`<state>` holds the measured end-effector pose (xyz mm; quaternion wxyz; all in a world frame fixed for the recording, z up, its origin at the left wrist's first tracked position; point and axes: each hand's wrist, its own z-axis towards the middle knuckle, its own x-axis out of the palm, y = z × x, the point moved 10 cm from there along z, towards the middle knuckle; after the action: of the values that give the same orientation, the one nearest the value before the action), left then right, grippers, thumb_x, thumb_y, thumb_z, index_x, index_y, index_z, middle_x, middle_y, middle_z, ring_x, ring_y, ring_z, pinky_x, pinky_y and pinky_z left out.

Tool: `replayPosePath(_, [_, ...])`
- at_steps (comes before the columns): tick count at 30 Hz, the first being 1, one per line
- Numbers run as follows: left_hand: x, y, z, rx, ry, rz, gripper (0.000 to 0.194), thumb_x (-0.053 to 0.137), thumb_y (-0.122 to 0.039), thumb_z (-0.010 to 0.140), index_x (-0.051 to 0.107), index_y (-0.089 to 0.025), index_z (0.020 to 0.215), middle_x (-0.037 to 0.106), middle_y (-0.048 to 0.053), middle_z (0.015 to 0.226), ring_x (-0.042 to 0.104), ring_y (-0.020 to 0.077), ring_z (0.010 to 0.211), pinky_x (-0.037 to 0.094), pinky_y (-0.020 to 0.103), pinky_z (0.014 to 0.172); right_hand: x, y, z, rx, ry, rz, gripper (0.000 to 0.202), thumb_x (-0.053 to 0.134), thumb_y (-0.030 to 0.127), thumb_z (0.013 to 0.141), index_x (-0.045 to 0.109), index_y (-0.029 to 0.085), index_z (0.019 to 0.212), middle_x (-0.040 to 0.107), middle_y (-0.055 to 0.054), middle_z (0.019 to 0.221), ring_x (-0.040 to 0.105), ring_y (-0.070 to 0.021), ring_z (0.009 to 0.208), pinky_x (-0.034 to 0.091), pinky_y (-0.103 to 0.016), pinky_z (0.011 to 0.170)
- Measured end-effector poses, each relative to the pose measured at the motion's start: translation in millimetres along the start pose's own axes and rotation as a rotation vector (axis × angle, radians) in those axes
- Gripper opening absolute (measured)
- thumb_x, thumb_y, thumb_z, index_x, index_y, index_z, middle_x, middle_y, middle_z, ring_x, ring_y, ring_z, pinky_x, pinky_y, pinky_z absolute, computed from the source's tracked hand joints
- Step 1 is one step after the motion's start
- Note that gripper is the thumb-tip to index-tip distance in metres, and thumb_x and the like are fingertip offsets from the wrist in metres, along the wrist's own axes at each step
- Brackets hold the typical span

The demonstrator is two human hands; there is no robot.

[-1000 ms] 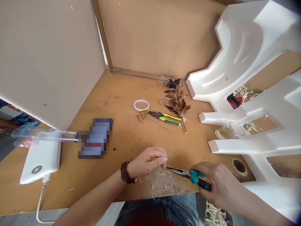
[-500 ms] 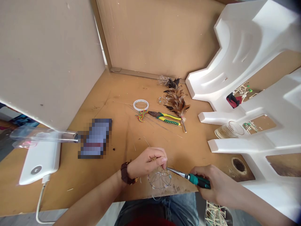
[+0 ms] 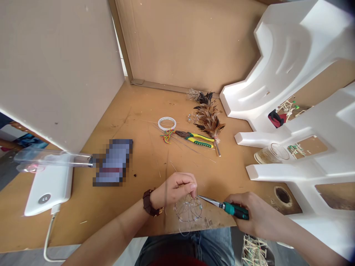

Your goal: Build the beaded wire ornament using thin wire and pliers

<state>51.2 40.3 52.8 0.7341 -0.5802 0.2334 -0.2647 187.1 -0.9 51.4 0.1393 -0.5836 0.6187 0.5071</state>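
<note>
A round wire piece (image 3: 189, 210) with small beads hangs at the table's near edge, its top pinched in my left hand (image 3: 181, 187). My right hand (image 3: 251, 210) is wrapped round the green and black handles of needle-nose pliers (image 3: 229, 207). The pliers' tip is beside my left fingertips, at the top of the wire piece; whether it grips wire is too small to tell. Farther back lie yellow-green pliers (image 3: 198, 139), a white ring (image 3: 166, 123) with coloured threads, loose thin wires and a bundle of brown feathers (image 3: 208, 118).
A blurred-out phone (image 3: 113, 162) and a white power bank (image 3: 50, 188) with a cable are at the left. White moulded panels (image 3: 277, 74) stand at the right, around a glass (image 3: 271, 153). Below the table edge sits a container of thin sticks (image 3: 253, 251).
The pliers' tip and my right hand have shifted very slightly. My left hand keeps its pinch on the wire piece. The view has moved a little.
</note>
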Motion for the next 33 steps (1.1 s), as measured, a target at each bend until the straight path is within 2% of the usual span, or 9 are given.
replayPosePath(2, [-2.3,4,0,-0.028,-0.024,-0.002,0.039,0.041,-0.033,0.087,0.059,-0.010,0.062,0.053,0.005,0.067,0.050,0.0121,0.065,0.040,0.024,0.066,3,1,0,-0.010,0.020,-0.025,0.015,0.044,0.010,0.063,0.054,0.019,0.070,0.054,0.004,0.060,0.045,-0.0098,0.053,0.030,-0.021,0.049])
replayPosePath(7, [-12.7,12,0,-0.111,-0.123,-0.013,0.036,0.044,-0.034,0.086,0.064,-0.010,0.068,0.048,0.004,0.076,0.046,0.0098,0.065,0.037,0.022,0.063,1,-2,0,-0.001,-0.021,-0.113,0.020,0.045,0.011,0.063,0.055,0.023,0.077,0.057,0.002,0.067,0.049,-0.0130,0.057,0.032,-0.023,0.052])
replayPosePath(14, [-12.7,22,-2,-0.163,-0.130,0.025,0.039,0.040,-0.037,0.088,0.066,-0.010,0.075,0.045,0.000,0.065,0.039,0.0080,0.057,0.033,0.021,0.057,-20,-1,-8,-0.017,-0.177,-0.263,0.032,0.046,0.013,0.065,0.055,0.022,0.094,0.060,-0.003,0.084,0.057,-0.0189,0.074,0.039,-0.028,0.062])
replayPosePath(19, [-14.6,30,-3,-0.193,-0.155,0.055,0.040,0.038,-0.038,0.088,0.065,-0.012,0.076,0.046,0.000,0.066,0.040,0.0072,0.055,0.033,0.020,0.055,-31,14,-12,-0.089,-0.270,-0.392,0.035,0.050,0.016,0.065,0.054,0.021,0.099,0.059,-0.005,0.090,0.056,-0.0212,0.080,0.041,-0.032,0.066])
replayPosePath(25, [-10.0,23,-1,-0.159,-0.129,0.132,0.039,0.039,-0.036,0.088,0.065,-0.012,0.075,0.045,-0.001,0.064,0.042,0.0077,0.055,0.035,0.020,0.056,-30,36,-4,-0.149,-0.353,-0.501,0.028,0.058,0.022,0.065,0.057,0.020,0.093,0.059,-0.005,0.086,0.053,-0.0213,0.079,0.039,-0.033,0.068])
replayPosePath(33, [-11.5,9,0,-0.089,-0.137,0.210,0.037,0.038,-0.032,0.089,0.066,-0.012,0.075,0.049,0.000,0.063,0.046,0.0097,0.060,0.038,0.021,0.063,-26,45,3,-0.164,-0.380,-0.582,0.025,0.060,0.023,0.064,0.057,0.021,0.089,0.059,-0.004,0.083,0.052,-0.0206,0.077,0.037,-0.031,0.066])
